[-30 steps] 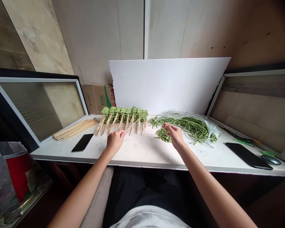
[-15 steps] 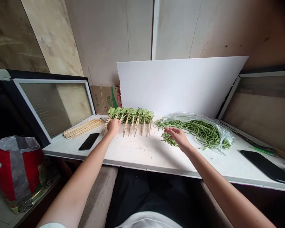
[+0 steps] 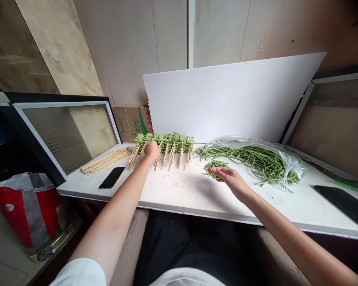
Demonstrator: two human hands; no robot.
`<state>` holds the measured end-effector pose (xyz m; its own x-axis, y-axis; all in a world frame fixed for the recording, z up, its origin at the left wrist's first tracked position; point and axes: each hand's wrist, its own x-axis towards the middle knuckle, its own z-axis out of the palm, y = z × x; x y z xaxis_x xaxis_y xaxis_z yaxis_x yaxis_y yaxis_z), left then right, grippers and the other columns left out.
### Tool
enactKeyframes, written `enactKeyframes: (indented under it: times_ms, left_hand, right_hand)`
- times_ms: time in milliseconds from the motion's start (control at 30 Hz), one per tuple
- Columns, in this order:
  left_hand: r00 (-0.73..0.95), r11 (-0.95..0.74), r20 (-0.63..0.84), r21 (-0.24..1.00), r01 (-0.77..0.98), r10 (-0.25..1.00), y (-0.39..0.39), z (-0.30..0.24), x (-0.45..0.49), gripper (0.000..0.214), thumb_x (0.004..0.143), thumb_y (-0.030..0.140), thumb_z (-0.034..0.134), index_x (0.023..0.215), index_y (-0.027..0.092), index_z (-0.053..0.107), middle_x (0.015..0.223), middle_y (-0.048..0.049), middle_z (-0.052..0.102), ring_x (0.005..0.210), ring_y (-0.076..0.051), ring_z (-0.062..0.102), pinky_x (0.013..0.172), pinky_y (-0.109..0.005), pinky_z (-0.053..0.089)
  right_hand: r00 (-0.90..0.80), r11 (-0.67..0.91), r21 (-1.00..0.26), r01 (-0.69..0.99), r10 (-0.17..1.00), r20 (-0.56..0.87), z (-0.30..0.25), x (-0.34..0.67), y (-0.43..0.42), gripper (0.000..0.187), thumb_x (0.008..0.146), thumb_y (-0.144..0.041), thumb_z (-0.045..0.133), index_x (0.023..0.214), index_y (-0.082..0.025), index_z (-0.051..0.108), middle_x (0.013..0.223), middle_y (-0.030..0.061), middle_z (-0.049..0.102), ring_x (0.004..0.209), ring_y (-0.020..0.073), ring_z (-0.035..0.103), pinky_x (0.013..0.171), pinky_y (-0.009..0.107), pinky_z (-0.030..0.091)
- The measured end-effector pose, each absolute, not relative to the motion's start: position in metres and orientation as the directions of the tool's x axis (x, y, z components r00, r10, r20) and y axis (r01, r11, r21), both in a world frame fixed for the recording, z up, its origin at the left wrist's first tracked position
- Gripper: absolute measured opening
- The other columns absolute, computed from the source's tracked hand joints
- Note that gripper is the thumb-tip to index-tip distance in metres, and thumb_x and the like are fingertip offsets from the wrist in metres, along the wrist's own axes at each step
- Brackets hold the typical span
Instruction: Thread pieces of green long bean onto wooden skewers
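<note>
Nearest, at six o'clock in the view, a dark lap and the hem of a white shirt are cut off by the bottom edge. At eight o'clock a red bag (image 3: 20, 214) under clear plastic sits below table height, its base hard to make out.

On the white table (image 3: 181, 194), the right hand (image 3: 231, 179) lies palm down at about four o'clock from centre. Its fingers are loosely stretched and a little apart, pointing toward nine o'clock and holding nothing visible. What is under the palm is hidden. The fingertips are at the near edge of a small pile of cut beans (image 3: 215, 164); I cannot tell if they touch.

At nine o'clock from that hand lies a black phone (image 3: 111, 177), face up. A second phone (image 3: 343, 203) at three o'clock is cropped by the right edge, and a green-handled thing beyond it is too blurred to name.

Farther in, the left hand (image 3: 151, 150) rests on the row of skewered beans (image 3: 170, 142). Its back faces the camera and its fingers curl away, so I cannot tell whether they grip a stick. A heap of bare skewers (image 3: 106, 161) lies at nine o'clock from it, partly tucked under a glass-topped freezer (image 3: 68, 129).

At two o'clock from the right hand, long beans spill from a clear bag (image 3: 256, 159). Behind everything leans a white foam board (image 3: 232, 95), hiding part of a cardboard box (image 3: 131, 124) at eleven o'clock.
</note>
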<state>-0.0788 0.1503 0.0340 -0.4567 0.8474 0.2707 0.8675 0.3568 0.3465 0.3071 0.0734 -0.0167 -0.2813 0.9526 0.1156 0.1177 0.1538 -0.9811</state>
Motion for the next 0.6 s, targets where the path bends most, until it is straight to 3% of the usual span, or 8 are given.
enactKeyframes:
  times_ms: [600]
  left_hand:
    - [-0.449,0.39,0.235,0.258,0.884,0.862,0.181,0.025,-0.04,0.018,0.085,0.024,0.072,0.099,0.013,0.07,0.102,-0.0183,0.075,0.096,-0.03,0.073,0.079,-0.035,0.055]
  right_hand:
    - [-0.218,0.15,-0.983,0.106,0.968,0.124,-0.028,0.335,0.061,0.041,0.079,-0.059,0.077,0.1,-0.024,0.083,0.122,0.0106,0.078,0.118,0.0344,0.068,0.092,0.044,0.052]
